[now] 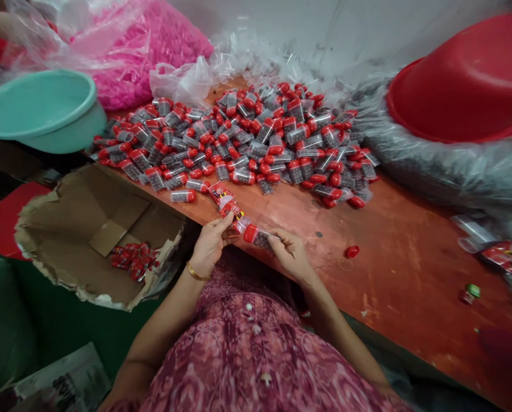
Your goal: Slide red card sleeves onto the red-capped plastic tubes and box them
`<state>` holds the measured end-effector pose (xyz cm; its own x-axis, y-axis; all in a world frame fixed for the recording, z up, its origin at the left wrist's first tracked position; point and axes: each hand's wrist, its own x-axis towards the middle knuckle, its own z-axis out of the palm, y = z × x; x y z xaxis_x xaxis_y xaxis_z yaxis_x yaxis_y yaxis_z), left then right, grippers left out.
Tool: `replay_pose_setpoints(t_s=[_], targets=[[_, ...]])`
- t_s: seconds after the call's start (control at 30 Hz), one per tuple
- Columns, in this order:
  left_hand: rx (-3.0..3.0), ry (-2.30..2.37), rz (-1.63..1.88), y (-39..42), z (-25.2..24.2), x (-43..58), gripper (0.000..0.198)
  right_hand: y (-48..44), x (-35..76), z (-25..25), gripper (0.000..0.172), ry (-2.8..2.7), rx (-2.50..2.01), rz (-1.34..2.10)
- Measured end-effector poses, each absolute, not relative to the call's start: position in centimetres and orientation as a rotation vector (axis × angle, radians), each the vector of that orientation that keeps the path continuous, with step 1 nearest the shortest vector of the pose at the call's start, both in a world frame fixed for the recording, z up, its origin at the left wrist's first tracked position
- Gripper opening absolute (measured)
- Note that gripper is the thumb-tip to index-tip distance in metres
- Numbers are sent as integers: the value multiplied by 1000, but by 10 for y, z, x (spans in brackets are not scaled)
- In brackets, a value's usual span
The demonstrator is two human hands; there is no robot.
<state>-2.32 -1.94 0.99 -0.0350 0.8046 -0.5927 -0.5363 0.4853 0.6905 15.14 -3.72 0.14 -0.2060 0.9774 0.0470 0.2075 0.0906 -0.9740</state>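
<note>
The little tube [256, 235] is held just over the near edge of the counter [401, 269], in front of the person's tummy. It lies sideways, with its red cap toward the left hand [210, 243] and its clear end toward the right hand [290, 253]. Both hands touch the tube, one at each end. The right hand pinches the clear end. The left hand pinches the red wrapper [223, 201], which runs from the tube's cap end up and away toward the big pile of tubes [247, 143] behind the tube. A cardboard box [84, 229] sits left of the tube, and a loose red cap [352, 251] lies to its right.
</note>
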Motion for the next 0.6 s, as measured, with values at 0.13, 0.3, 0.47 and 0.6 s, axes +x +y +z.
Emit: replay_pose_setpoints(t_s=[0.13,0.3,0.47,0.6], targets=[[341,1213,1113,-21,13,-22,45,-36,151,0,22,-1572,-1211,1199],[451,1288,1120,-24,13,-20,45,-37,149,-2,23,-1554,-1234,1221],[475,1240,1086,-26,16,-15,46,-36,148,-7,25,-1417,-1260,1315],[461,1165,1163,-27,13,-6,42,-34,146,-10,26,-1434,-1226,1328]])
